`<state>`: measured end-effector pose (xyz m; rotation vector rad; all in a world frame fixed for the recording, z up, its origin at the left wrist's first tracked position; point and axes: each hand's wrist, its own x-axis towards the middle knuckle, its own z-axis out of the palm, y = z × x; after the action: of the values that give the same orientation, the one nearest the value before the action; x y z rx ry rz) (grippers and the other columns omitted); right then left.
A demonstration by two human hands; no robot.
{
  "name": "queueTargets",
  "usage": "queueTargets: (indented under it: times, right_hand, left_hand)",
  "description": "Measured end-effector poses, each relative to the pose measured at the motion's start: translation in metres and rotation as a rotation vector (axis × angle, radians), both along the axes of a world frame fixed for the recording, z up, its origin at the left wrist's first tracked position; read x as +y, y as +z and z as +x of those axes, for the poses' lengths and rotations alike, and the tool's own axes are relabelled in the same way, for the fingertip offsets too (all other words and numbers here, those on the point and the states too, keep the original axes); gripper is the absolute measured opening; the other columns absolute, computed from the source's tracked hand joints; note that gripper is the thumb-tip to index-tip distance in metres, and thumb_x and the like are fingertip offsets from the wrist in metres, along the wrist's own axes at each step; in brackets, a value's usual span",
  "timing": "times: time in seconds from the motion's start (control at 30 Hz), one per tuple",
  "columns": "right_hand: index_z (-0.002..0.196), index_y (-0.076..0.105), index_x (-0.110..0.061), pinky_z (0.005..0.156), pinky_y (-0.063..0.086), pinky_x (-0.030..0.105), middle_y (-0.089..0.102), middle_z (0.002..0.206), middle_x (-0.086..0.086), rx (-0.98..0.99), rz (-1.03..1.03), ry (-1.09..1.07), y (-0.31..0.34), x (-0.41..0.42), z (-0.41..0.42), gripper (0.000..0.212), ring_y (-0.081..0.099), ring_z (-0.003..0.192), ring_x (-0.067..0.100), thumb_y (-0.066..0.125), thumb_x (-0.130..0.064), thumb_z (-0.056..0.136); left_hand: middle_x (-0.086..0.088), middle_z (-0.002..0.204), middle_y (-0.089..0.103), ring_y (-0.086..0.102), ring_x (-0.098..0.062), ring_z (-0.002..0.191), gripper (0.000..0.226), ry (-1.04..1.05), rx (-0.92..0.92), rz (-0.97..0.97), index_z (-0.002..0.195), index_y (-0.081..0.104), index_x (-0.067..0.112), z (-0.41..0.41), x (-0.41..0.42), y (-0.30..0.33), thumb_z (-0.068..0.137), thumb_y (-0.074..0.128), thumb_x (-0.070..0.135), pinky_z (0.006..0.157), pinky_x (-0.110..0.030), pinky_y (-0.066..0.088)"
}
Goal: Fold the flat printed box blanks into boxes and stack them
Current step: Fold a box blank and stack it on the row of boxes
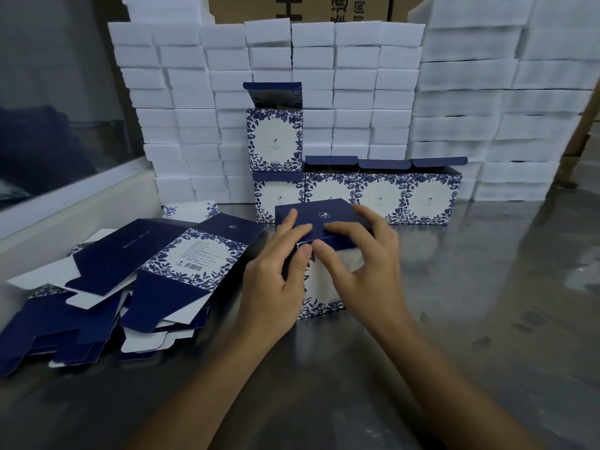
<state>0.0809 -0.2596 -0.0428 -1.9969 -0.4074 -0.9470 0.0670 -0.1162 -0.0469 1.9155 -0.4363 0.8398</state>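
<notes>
My left hand (276,271) and right hand (363,254) are nearest, both on the box (324,280) standing mid-worktop. Left fingers curl over the navy lid flap (319,219) with the thumb pressed on the front; right fingers lie on the flap top, thumb pinching its front edge. Both have hold of the box. Flat blanks (130,274) lie in a loose pile toward the left edge of the steel worktop (487,319), printed and navy sides mixed. Behind the box, near the back edge, folded boxes (383,196) stand in a row with lids up, one more box (274,139) stacked on the leftmost. White foam blocks (324,76) are stacked wall-like along the back. A brown carton (308,8) shows above them.
</notes>
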Motion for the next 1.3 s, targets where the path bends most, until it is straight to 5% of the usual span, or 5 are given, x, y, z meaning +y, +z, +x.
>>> queueTargets:
  times: [0.17, 0.4, 0.67, 1.0, 1.3]
  right_hand:
    - [0.112, 0.076, -0.019, 0.107, 0.039, 0.042, 0.058, 0.136, 0.012, -0.073, -0.066, -0.133, -0.001, 0.006, -0.002, 0.031, 0.049, 0.128, 0.031, 0.077, -0.037, 0.086]
    - [0.104, 0.077, -0.017, 0.11, 0.034, 0.045, 0.06, 0.134, 0.01, -0.198, -0.092, -0.129, -0.004, 0.012, 0.0, 0.02, 0.044, 0.138, 0.035, 0.074, -0.028, 0.089]
    - [0.094, 0.074, -0.027, 0.085, 0.036, 0.039, 0.064, 0.109, -0.011, -0.128, -0.123, -0.134, 0.003, 0.012, 0.003, 0.007, 0.053, 0.109, 0.018, 0.072, -0.031, 0.089]
    - [0.099, 0.075, -0.012, 0.084, 0.047, 0.039, 0.068, 0.105, 0.003, -0.235, -0.111, -0.127, -0.003, 0.0, 0.009, 0.014, 0.059, 0.1, 0.023, 0.066, -0.021, 0.093]
    - [0.099, 0.075, -0.004, 0.088, 0.052, 0.04, 0.067, 0.109, 0.011, -0.241, -0.02, -0.085, -0.005, -0.002, 0.012, 0.013, 0.062, 0.104, 0.026, 0.067, -0.012, 0.093]
  left_hand:
    - [0.006, 0.15, 0.043, 0.061, -0.02, 0.12, 0.033, 0.055, -0.026, 0.024, 0.133, 0.059, 0.014, -0.001, -0.001, -0.001, 0.101, 0.049, 0.016, 0.09, -0.013, 0.046]
    - [0.004, 0.133, 0.06, 0.062, -0.001, 0.113, 0.024, 0.071, -0.122, -0.047, 0.117, 0.069, 0.01, 0.003, -0.001, -0.001, 0.098, 0.055, 0.007, 0.088, -0.022, 0.053]
    - [0.003, 0.121, 0.065, 0.065, -0.015, 0.111, 0.021, 0.095, -0.159, -0.062, 0.105, 0.072, 0.006, 0.007, -0.004, 0.001, 0.093, 0.058, 0.015, 0.087, -0.044, 0.055]
    - [0.008, 0.115, 0.064, 0.059, 0.003, 0.101, 0.013, 0.175, -0.19, -0.023, 0.099, 0.072, 0.004, 0.012, -0.003, 0.002, 0.094, 0.06, 0.003, 0.082, -0.008, 0.046]
    - [0.008, 0.122, 0.064, 0.062, 0.002, 0.107, 0.02, 0.11, -0.199, -0.04, 0.106, 0.071, 0.009, 0.018, 0.004, -0.004, 0.096, 0.056, 0.017, 0.083, -0.016, 0.051]
